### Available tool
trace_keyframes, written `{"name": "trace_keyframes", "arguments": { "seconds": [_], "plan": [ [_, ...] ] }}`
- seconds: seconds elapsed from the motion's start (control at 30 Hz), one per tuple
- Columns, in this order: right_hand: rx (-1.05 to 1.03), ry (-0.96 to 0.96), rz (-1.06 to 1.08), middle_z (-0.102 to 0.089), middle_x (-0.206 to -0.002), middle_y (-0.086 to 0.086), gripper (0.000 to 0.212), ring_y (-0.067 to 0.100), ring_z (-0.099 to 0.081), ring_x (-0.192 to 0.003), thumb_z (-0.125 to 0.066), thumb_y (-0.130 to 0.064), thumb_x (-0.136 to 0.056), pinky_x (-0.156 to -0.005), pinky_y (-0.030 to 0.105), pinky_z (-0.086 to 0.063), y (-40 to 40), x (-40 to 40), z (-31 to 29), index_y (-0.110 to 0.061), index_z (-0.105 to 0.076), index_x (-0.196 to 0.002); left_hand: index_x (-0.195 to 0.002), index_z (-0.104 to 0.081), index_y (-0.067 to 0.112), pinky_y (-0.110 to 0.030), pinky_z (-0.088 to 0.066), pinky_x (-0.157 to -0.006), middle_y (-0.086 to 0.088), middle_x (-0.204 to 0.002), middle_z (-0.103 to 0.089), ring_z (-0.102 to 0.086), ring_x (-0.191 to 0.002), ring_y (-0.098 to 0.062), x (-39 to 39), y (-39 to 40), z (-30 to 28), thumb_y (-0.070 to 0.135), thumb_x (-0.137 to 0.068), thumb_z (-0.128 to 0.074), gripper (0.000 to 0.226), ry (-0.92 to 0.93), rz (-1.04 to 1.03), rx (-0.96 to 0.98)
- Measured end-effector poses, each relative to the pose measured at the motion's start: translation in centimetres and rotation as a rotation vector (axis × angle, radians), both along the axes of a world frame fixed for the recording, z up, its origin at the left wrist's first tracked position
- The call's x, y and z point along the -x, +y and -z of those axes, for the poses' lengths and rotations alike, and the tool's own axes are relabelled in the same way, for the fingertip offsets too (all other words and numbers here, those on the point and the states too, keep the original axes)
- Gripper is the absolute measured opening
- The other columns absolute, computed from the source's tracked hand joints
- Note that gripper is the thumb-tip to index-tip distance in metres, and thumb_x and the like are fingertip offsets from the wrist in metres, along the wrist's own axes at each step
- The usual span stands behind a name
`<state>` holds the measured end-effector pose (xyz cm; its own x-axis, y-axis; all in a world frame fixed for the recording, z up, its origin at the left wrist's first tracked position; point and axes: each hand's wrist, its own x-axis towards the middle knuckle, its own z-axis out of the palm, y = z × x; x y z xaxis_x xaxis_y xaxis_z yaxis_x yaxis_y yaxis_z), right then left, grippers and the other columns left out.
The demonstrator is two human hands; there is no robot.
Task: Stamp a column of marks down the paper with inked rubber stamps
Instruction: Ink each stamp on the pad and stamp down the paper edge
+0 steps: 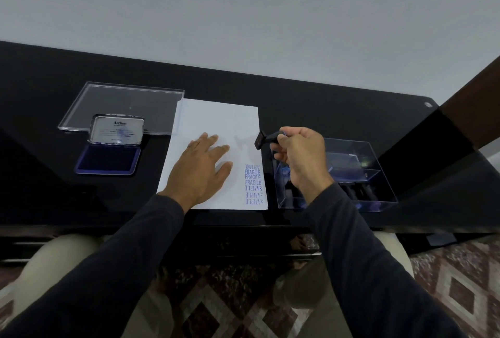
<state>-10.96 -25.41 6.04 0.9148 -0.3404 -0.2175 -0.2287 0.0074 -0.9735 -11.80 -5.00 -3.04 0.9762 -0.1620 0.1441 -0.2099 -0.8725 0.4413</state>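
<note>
Paper [216, 121] bears blue marks; left hand [204, 164] flat, right hand [300, 153] grips stamp [266, 139]

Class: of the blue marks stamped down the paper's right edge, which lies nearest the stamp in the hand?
The AIR MAIL mark, topmost of the column on the paper; the FRAGILE and SAMPLE marks lie below it, farther from the stamp.

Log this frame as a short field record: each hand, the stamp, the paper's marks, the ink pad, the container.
left hand: flat on the paper
right hand: grips a black stamp above the paper's right edge
marks: blue column at the lower right, reading SAMPLE, FRAGILE, AIR MAIL
ink pad: open, left of the paper, lid up
clear box: right of the paper
</note>
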Motion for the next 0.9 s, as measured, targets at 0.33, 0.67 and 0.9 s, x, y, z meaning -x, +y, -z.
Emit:
{"name": "trace_keyframes", "arguments": {
  "seconds": [0.33,0.67,0.9],
  "plan": [
    [-0.013,-0.03,-0.159,-0.071,-0.097,0.015,0.013,0.023,-0.071,-0.078,-0.058,0.002,-0.091,-0.066,0.031,-0.058,5.9,-0.2,-0.3,-0.004,-0.064,-0.101,-0.15,-0.047,0.024,-0.042,-0.018,-0.123,-0.001,-0.162,-0.033,-0.017,-0.154,-0.02,2.1,5.6,-1.3,0.051,-0.101,-0.047,0.056,-0.052,-0.118,0.003],
    [0.063,-0.062,-0.31,-0.069,-0.095,0.011,0.013,0.025,-0.072,-0.079,-0.062,0.001,-0.09,-0.068,0.036,-0.062,15.0,0.3,-0.1,-0.009,-0.066,-0.097,-0.141,-0.055,0.018,-0.051,-0.032,-0.119,-0.007,-0.149,-0.049,-0.037,-0.143,-0.026,5.7,14.0,-1.5,0.046,-0.096,-0.058,0.053,-0.106,-0.277,-0.002],
    [0.226,-0.176,-0.411,-0.07,-0.084,0.002,0.013,0.017,-0.071,-0.071,-0.065,-0.005,-0.087,-0.063,0.031,-0.059,20.9,1.0,1.1,-0.017,-0.064,-0.093,-0.147,-0.049,0.017,-0.046,-0.02,-0.125,-0.009,-0.157,-0.041,-0.025,-0.151,-0.027,7.1,19.4,0.2,0.044,-0.096,-0.06,0.059,-0.084,-0.428,0.053]
  ]
}}
